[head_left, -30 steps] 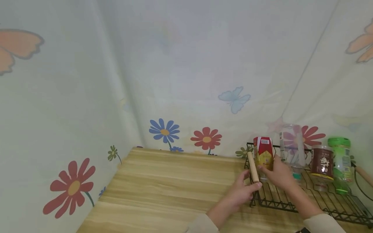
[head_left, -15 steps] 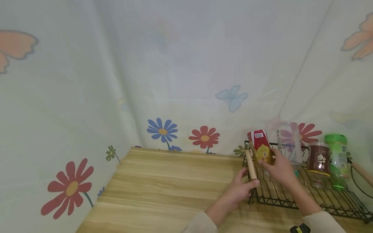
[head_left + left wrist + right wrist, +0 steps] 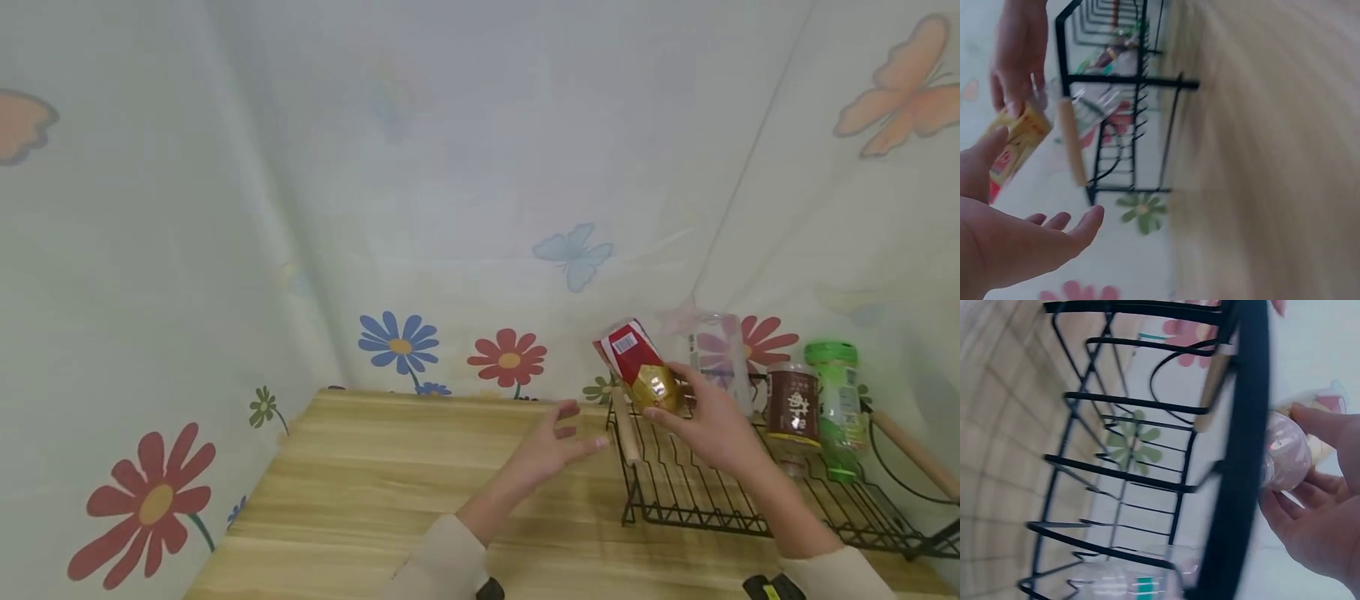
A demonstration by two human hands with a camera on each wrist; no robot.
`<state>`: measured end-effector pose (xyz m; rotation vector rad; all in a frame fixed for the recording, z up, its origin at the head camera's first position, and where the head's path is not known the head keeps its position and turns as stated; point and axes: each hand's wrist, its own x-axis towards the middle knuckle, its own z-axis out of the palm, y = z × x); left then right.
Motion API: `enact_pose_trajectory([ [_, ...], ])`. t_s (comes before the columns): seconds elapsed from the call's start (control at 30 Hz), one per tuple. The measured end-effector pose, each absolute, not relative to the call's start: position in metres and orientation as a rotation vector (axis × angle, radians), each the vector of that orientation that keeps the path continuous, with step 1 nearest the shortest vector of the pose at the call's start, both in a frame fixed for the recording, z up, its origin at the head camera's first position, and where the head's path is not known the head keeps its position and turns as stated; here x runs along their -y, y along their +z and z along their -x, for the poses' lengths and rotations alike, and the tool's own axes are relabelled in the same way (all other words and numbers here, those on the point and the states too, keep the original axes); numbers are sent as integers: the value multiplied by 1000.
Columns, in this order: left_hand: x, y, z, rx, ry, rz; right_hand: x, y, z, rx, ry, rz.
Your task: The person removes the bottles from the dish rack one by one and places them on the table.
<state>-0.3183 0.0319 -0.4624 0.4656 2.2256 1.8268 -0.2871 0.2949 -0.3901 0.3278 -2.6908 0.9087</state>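
My right hand (image 3: 712,421) grips a plastic bottle (image 3: 637,362) with a red, white and gold label, lifted over the left end of a black wire rack (image 3: 705,512). The bottle is tilted, its top end leaning left. Its clear rounded shoulder and neck (image 3: 1288,453) face the camera in the right wrist view. Left of the rack, my left hand (image 3: 547,446) is in the air with fingers spread and bent a little, holding nothing. Close by its fingertips is the rack's wooden handle (image 3: 627,427); a gap shows between them.
Upside-down on the rack stand a clear bottle (image 3: 720,358), a brown-labelled bottle (image 3: 793,404) and a green-capped bottle (image 3: 836,400). A second wooden handle (image 3: 915,446) is at the rack's right end. Wood-grain tabletop (image 3: 420,467) stretches left, with a flower-printed sheet (image 3: 450,208) behind.
My right hand has raised the red-and-gold bottle off the rack and tilted it leftward. My left hand has let go of the wooden handle and moved left.
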Motion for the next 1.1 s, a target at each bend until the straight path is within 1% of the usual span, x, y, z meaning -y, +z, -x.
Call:
enact_pose_trajectory([
  [0.2, 5, -415, 319, -2566, 1659, -760, -282, -373, 279, 2661, 860, -477],
  [0.33, 23, -380, 315, -2885, 1419, -1038, -268, -362, 276, 2647, 756, -571],
  [0.5, 38, -345, 308, -3191, 889, -1443, -250, -355, 270, 2659, 697, -629],
  [0.63, 43, -331, 303, -3262, 503, -1649, -239, -350, 267, 2658, 646, -655],
  [0.77, 44, -327, 302, -3251, 253, -1706, -229, -348, 265, 2655, 605, -736],
  [0.87, 47, -325, 301, -3231, 108, -1673, -222, -347, 264, 2652, 600, -798],
  [1.1, 51, -324, 299, -3240, -74, -1613, -211, -341, 264, 2641, 617, -831],
])
